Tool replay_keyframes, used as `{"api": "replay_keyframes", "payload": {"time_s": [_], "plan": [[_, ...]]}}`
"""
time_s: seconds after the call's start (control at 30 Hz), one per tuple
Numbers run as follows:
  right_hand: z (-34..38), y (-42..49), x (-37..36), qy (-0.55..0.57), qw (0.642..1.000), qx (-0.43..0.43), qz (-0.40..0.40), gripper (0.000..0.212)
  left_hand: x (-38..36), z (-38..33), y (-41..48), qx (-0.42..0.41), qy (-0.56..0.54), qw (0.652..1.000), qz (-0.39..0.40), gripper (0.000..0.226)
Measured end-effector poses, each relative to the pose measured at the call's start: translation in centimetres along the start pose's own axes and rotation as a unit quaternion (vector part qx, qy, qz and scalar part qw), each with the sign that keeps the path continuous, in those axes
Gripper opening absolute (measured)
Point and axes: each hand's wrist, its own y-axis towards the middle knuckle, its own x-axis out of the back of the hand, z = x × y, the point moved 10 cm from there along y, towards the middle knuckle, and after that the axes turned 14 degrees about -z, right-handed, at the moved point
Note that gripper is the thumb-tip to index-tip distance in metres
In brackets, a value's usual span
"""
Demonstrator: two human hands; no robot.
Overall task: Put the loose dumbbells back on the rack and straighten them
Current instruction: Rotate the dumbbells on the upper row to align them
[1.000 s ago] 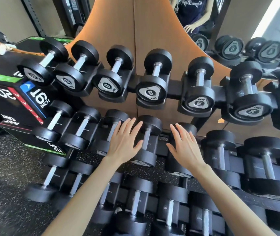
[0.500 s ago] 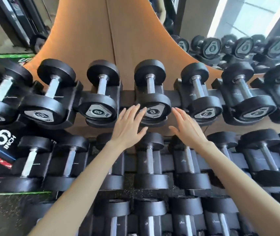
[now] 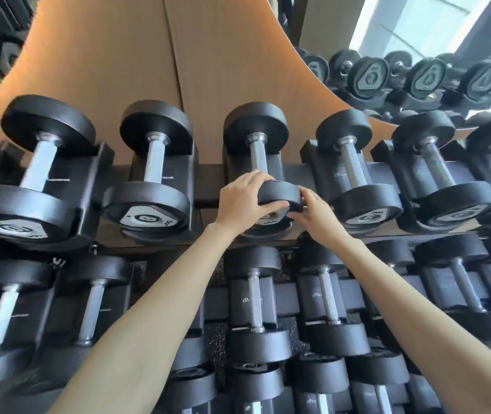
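Note:
A black dumbbell [image 3: 256, 135] with a steel handle lies in its cradle in the middle of the rack's top tier [image 3: 205, 180]. My left hand [image 3: 242, 201] is wrapped over the left side of its near head, thumb underneath. My right hand [image 3: 317, 212] holds the right side of the same head. The label on that head is mostly covered by my fingers. Other black dumbbells [image 3: 154, 174] sit in cradles to either side, their near heads showing grey number plates.
Two lower tiers of dumbbells [image 3: 254, 300] lie under my forearms. A wooden wall panel [image 3: 136, 64] stands behind the rack. A mirror [image 3: 417, 61] at the upper right reflects more dumbbells. Speckled rubber floor shows between the lower cradles.
Both hands rose from the middle tier to the top tier and closed on the near head of the central dumbbell. The view has come closer and tilted upward.

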Motion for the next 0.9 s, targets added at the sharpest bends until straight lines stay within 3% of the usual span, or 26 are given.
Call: {"api": "replay_keyframes", "payload": {"time_s": [0.17,0.4,0.57,0.7,0.8,0.9], "plan": [[-1.1,1.2,-1.7,0.039,0.999,-0.003,0.031,0.051,0.9,0.9,-0.6,-0.027,-0.016,0.995,-0.098,0.056],[2.6,1.6,-0.3,-0.100,0.987,0.116,0.049,0.044,1.7,3.4,-1.8,0.062,-0.096,0.983,-0.140,0.058],[6.8,1.7,0.4,-0.286,0.929,0.229,0.056,0.047,1.0,6.8,-4.4,0.194,-0.212,0.941,-0.177,0.049],[8.9,1.6,-0.2,-0.365,0.890,0.266,0.058,0.049,1.1,7.9,-5.6,0.235,-0.240,0.916,-0.219,0.050],[7.9,1.3,0.6,-0.307,0.917,0.251,0.038,0.051,0.6,7.2,-5.1,0.220,-0.219,0.936,-0.167,0.039],[4.6,1.6,1.4,-0.141,0.975,0.171,0.016,0.052,-0.2,6.4,-4.6,0.228,-0.206,0.949,-0.077,0.035]]}}
